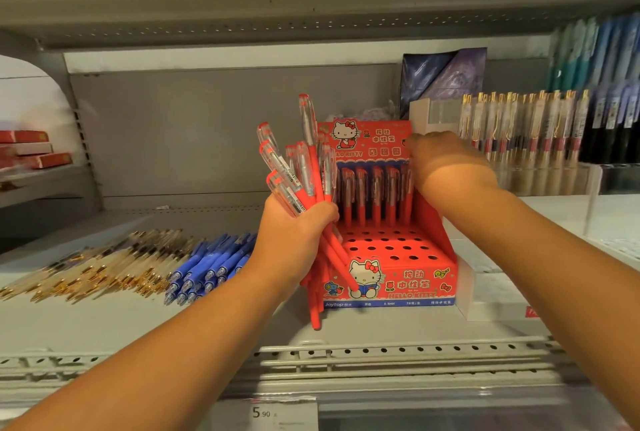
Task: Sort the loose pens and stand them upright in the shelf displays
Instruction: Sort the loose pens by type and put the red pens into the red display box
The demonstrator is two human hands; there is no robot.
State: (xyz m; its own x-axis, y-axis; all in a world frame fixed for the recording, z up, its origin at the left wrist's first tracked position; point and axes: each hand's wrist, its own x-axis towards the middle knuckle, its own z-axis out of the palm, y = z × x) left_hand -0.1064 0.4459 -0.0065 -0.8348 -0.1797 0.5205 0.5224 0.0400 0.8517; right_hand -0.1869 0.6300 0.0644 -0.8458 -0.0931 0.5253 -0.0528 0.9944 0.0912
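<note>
My left hand (pixel 294 233) grips a fanned bunch of red pens (pixel 304 170) with clear caps, held upright just left of a red cartoon-cat display box (pixel 398 257). The box has rows of round holes; its back row holds several red pens (pixel 374 195) standing upright, the front rows are bare. My right hand (pixel 446 163) reaches over the box's right back corner, fingers curled down at the end of that back row; what they hold is hidden. Loose blue pens (pixel 211 264) and loose clear gold-trimmed pens (pixel 104 264) lie flat on the shelf to the left.
A clear stand of upright gold-clipped pens (pixel 519 129) and dark pens (pixel 609 125) fills the right. A white box (pixel 491 295) sits beside the red display. Red flat boxes (pixel 31 150) lie far left. The shelf's front rail (pixel 381 351) carries a price tag (pixel 277 413).
</note>
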